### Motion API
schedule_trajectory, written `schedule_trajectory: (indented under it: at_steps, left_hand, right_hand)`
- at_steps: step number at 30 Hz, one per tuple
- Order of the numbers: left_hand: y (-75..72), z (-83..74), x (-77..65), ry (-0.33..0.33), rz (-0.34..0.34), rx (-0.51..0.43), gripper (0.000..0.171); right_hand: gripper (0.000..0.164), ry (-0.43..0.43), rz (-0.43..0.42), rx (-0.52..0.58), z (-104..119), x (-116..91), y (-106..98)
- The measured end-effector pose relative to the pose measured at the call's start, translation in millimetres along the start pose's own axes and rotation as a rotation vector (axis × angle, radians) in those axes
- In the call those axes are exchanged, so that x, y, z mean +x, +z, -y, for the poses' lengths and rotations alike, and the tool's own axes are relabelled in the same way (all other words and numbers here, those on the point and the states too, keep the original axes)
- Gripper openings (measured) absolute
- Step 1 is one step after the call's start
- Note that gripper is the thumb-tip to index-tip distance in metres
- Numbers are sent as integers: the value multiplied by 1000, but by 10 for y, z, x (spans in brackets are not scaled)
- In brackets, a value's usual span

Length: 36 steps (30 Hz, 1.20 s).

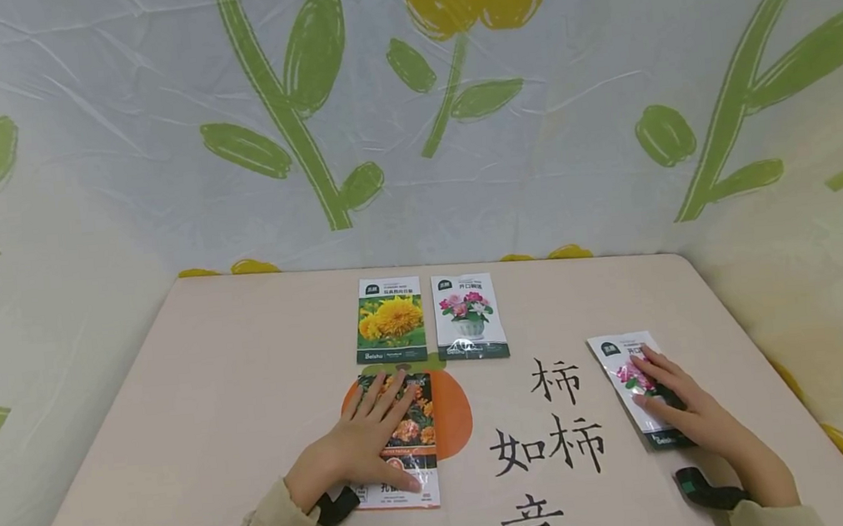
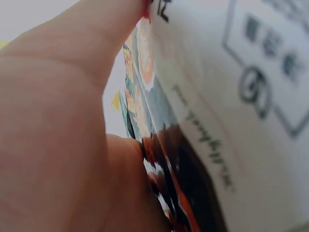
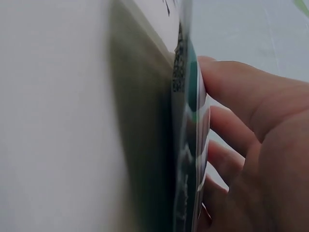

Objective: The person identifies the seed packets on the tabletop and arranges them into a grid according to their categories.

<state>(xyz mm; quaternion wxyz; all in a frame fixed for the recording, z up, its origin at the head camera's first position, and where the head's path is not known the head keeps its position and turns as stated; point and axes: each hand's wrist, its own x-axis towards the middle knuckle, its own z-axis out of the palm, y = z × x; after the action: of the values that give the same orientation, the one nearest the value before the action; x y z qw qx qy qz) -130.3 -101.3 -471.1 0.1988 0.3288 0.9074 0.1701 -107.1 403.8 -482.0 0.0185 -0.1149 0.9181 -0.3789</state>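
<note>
My left hand, fingers spread, rests on a seed packet with orange flowers. In the left wrist view, the printed white part of that packet fills the right side, close to the thumb. At the right, my right hand lies over a white seed packet with pink flowers, slightly tilted on the table. Its fingertips touch the packet's face, fingers and thumb apart. The right wrist view shows that packet edge-on, with the fingertips against its front and a dark shadow beside it.
Two more seed packets lie side by side farther back: one with a yellow flower, one with potted pink flowers. The light table cover bears black characters and an orange fruit print. A flower-patterned curtain hangs behind the table.
</note>
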Motion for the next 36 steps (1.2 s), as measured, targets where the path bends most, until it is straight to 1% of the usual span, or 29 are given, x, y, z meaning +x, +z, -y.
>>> schedule_trajectory:
  at_steps: [7, 14, 25, 30, 36]
  left_hand:
    - [9, 9, 2, 3, 0, -1, 120]
    - [9, 12, 4, 2, -1, 5, 120]
    - [7, 22, 9, -7, 3, 0, 120]
    - [10, 22, 4, -6, 0, -8, 120]
    - [18, 17, 1, -7, -6, 5, 121]
  right_hand:
    - [67, -9, 18, -25, 30, 9, 21]
    - [65, -30, 21, -12, 75, 16, 44]
    - [69, 22, 49, -37, 156, 34, 111]
    - [68, 3, 48, -44, 202, 35, 141]
    - [67, -15, 28, -65, 232, 39, 159]
